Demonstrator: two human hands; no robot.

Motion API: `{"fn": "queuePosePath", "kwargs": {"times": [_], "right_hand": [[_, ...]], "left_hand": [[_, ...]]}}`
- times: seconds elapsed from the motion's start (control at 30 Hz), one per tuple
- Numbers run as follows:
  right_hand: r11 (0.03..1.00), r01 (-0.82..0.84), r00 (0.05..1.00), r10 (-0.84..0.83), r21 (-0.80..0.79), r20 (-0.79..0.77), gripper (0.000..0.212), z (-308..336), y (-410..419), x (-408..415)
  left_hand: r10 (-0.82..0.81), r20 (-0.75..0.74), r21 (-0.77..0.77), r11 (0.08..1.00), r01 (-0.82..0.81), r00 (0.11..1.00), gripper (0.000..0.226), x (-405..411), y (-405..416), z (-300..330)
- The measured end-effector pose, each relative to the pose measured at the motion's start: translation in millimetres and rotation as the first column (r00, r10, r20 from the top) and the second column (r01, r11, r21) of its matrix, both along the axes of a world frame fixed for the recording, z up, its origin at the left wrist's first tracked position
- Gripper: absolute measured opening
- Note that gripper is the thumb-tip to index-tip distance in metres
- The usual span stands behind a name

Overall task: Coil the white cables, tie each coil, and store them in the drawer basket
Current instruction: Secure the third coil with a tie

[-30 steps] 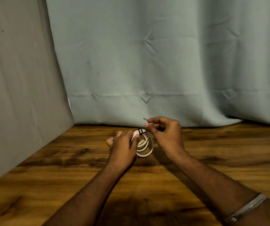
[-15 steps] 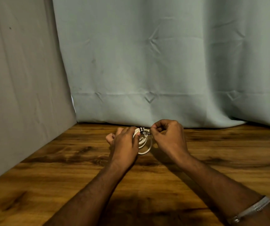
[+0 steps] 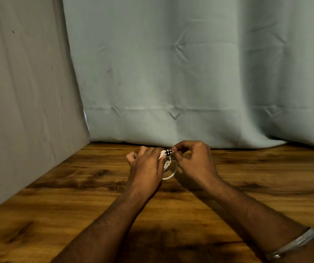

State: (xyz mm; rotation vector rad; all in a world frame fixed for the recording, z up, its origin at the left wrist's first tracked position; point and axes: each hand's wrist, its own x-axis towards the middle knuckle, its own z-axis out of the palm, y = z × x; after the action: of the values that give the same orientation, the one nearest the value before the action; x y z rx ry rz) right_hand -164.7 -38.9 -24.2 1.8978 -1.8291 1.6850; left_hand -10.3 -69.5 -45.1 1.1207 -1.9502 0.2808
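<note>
A: Head view, looking down over both forearms onto a wooden table (image 3: pixel 76 215). Where is the cable?

B: White cable coil (image 3: pixel 168 168) sits between the two hands, toward the far middle of the table, just short of the curtain (image 3: pixel 171 73). Lower loop shows free below the hands; whether it touches the wood I cannot tell.

A: Left hand?

B: Left hand (image 3: pixel 146 164) is curled around the left side of the coil, thumb lying against the bunched strands at the top. It grips the coil.

A: Right hand?

B: Right hand (image 3: pixel 194 160) has fingers bent in, fingertips pinching a thin black tie (image 3: pixel 168 152) wrapped around the top of the coil. A few dark bands of it cross the white strands.

A: Anything else noted?

B: Silver bracelet (image 3: pixel 294 243) on the right wrist, near right corner. Grey panel (image 3: pixel 19 111) stands along the left edge of the table, meeting the pale green curtain at the far left corner
</note>
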Motion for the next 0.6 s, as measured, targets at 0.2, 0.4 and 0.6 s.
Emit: {"fn": "queuePosePath", "kwargs": {"times": [0.2, 0.4, 0.6], "right_hand": [[0.999, 0.011, 0.999, -0.012, -0.032, -0.043, 0.009, 3.3, 4.2, 3.1], [0.997, 0.034, 0.983, -0.047, -0.071, -0.179, 0.013, 6.4, 7.9, 0.4], [0.984, 0.114, 0.953, -0.147, -0.135, -0.266, 0.034, 6.4, 7.8, 4.6]], "left_hand": [[-0.053, 0.013, -0.013, 0.999, 0.053, 0.999, 0.022, -0.5, 0.2, -1.5], [-0.047, 0.01, -0.018, 0.999, 0.047, 0.999, 0.016, 2.4, 3.0, -1.5], [0.06, -0.008, -0.053, 0.997, -0.061, 0.998, 0.016, 0.7, 6.4, 5.7]]}}
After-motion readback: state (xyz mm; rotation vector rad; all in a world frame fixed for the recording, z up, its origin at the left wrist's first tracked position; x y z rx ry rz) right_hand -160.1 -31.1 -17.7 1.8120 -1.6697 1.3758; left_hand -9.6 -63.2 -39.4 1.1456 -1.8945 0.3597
